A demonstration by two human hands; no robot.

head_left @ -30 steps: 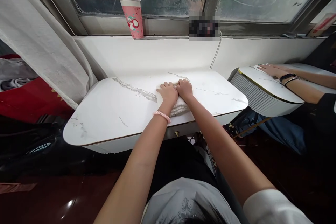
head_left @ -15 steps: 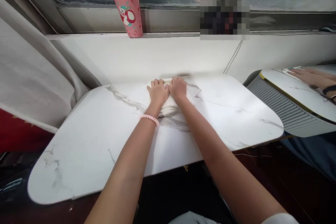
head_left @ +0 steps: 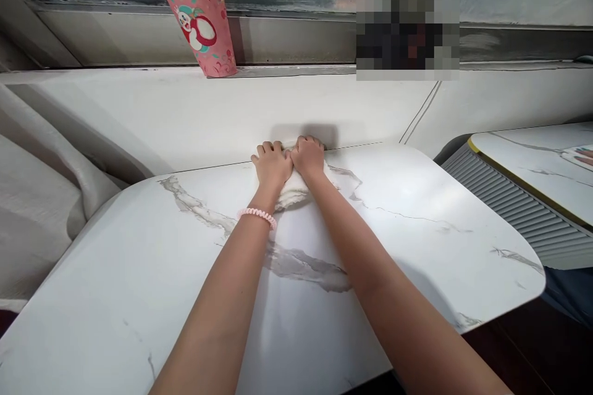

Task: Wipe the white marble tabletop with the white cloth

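At the far edge of a white marble-patterned tabletop (head_left: 152, 278), both hands bear down on a folded cream cloth (head_left: 293, 194). My left hand (head_left: 272, 168) has its fingers bent over the cloth's left part, and a pink coil band (head_left: 258, 216) circles that wrist. Beside it, almost touching, my right hand (head_left: 308, 157) is curled over the upper right of the cloth. Much of the cloth is hidden under the hands; its fluffy lower edge shows between the wrists.
A pink paper cup (head_left: 199, 21) stands on the window ledge (head_left: 296, 71) above the table. A blurred dark item (head_left: 398, 43) is further right there. Pale curtain fabric (head_left: 37, 197) hangs at left. Another table (head_left: 523, 154) stands at right, with another person's hand (head_left: 584, 157) on a cloth.
My hands have pushed the cloth away from me, up to the table's far edge by the wall. The view has moved closer to the table.
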